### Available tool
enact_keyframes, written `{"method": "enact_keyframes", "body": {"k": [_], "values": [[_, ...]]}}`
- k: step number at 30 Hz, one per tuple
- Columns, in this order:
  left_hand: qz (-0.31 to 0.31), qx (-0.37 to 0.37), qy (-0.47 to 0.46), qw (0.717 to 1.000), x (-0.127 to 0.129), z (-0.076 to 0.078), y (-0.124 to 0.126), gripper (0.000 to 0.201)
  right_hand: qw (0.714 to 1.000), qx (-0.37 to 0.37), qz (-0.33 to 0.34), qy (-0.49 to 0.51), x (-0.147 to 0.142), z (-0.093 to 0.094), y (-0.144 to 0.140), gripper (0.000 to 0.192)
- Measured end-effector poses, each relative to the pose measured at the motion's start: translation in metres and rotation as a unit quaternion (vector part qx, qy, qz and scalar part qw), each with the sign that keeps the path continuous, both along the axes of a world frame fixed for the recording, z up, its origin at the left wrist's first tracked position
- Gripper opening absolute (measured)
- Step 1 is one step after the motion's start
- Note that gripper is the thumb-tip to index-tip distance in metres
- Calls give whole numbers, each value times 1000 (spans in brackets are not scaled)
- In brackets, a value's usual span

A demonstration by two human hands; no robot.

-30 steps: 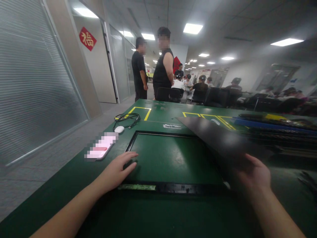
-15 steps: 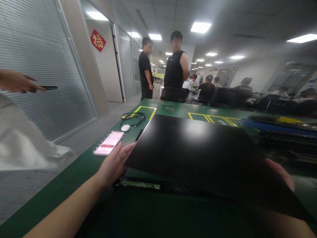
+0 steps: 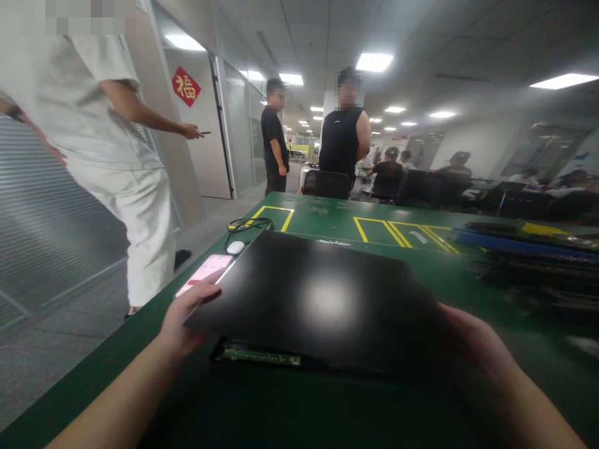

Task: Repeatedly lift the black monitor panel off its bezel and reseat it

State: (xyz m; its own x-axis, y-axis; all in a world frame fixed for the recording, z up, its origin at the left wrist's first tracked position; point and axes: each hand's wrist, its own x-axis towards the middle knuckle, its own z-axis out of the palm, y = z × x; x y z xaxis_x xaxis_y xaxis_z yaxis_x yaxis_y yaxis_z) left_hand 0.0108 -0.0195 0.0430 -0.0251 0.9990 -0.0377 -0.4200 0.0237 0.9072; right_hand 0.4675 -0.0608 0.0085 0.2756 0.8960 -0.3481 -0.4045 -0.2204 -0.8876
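Note:
A large glossy black panel [image 3: 318, 299] lies nearly flat in front of me, held by both hands just above a black frame on the green table [image 3: 327, 221]. My left hand [image 3: 185, 312] grips the panel's left edge, thumb on top. At the panel's right edge my right hand [image 3: 472, 340] holds on. Below the panel's near edge a strip of the frame with a green circuit board [image 3: 262, 357] shows. The rest of the frame is hidden under the panel.
A phone with a lit pink screen [image 3: 203, 274], a white mouse [image 3: 235, 247] and a coiled black cable [image 3: 250, 223] lie to the left. Stacked dark panels [image 3: 528, 249] fill the right side. A person in white [image 3: 116, 156] stands close at left; others stand and sit beyond.
The black panel swung from my right side over the frame and came down almost flat. My left hand left the frame and took the panel's left edge. A person in white walked in at left.

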Motion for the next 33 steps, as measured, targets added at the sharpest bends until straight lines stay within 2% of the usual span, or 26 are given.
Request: {"method": "enact_keyframes", "body": {"k": [3,5,8,11,15,21,29,33], "values": [[58,-10,-52,997,-5,4,1,40,993,-16,112,41,-8,4,0,35],[96,-16,-72,993,-7,5,1,40,992,3,125,33,-11,7,1,41],[103,-14,-77,992,-8,5,1,42,995,10,97,14,-15,8,1,47],[66,5,-70,995,-6,6,1,46,999,14,52,3,-18,5,2,40],[50,12,-64,997,-3,7,0,49,1000,23,-2,-6,-17,-1,6,33],[61,10,-66,996,-3,5,0,48,999,14,15,-25,-8,-9,10,42],[36,35,-53,997,-3,1,1,48,1000,10,7,8,-9,-6,9,37],[52,33,-55,997,-2,1,1,50,1000,3,1,21,-15,-3,9,30]]}}
